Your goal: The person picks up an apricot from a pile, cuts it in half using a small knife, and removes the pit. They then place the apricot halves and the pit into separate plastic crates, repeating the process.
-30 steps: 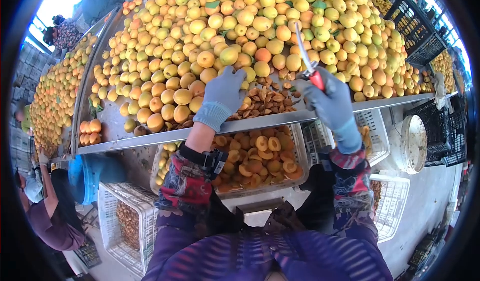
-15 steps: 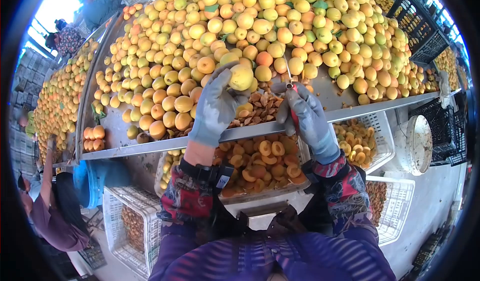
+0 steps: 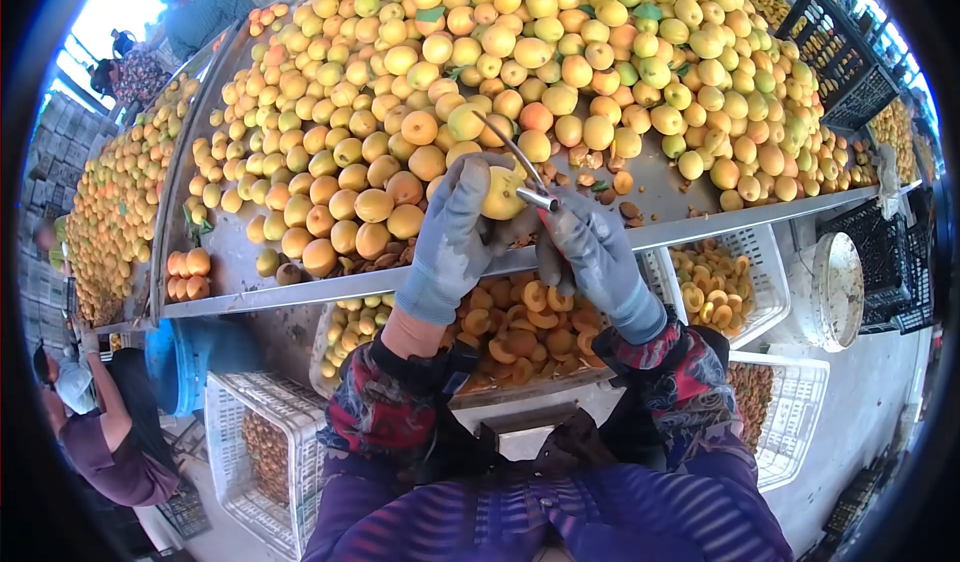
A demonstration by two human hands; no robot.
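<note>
A yellow apricot [image 3: 503,194] is gripped in my left hand [image 3: 450,237], which wears a grey-blue work glove. My right hand [image 3: 592,252], gloved alike, is closed around a pitting knife [image 3: 537,199] with a red handle and a metal tube end. Its thin curved blade slants up and left across the apricot's right side. Both hands are close together above the metal table's front rim [image 3: 380,289]. Beyond them spreads a large heap of apricots [image 3: 440,82]. Below, a crate of halved apricots [image 3: 520,337] sits partly hidden by my forearms.
White crates [image 3: 265,387] [image 3: 790,402] holding brown pits stand on either side. A white crate [image 3: 765,262] of apricot halves is right of my arm, beside a white bucket [image 3: 838,292]. A blue bucket [image 3: 180,367] and another person [image 3: 115,452] are at the left.
My right hand has brought the knife left and tilted its blade against the apricot. My left hand has moved slightly right and down, still holding the apricot.
</note>
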